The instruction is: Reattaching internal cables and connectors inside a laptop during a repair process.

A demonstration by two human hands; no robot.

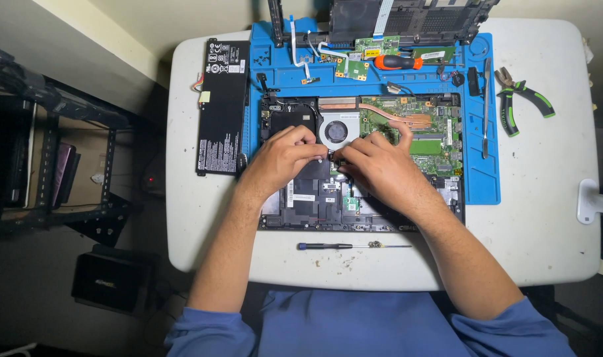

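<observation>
A white worktop (553, 198) with rounded corners carries a blue mat (483, 178); dark floor and a black rack (50, 165) lie to the left. A black flat battery (222, 106) with a white label lies lengthwise away from the person, left of the mat. The opened laptop (361, 165) lies on the mat, long axis left-right. The left hand (281, 158) and right hand (377, 165) meet below the fan (336, 130), fingers pinched together on a small part I cannot make out.

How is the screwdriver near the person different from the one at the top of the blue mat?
The near screwdriver is thin with a slim dark handle; the far screwdriver has a fat orange handle with a black tip end. The near one lies on the bare white table; the far one lies on the blue mat among small circuit boards. Both lie flat and sideways, untouched by either hand.
</observation>
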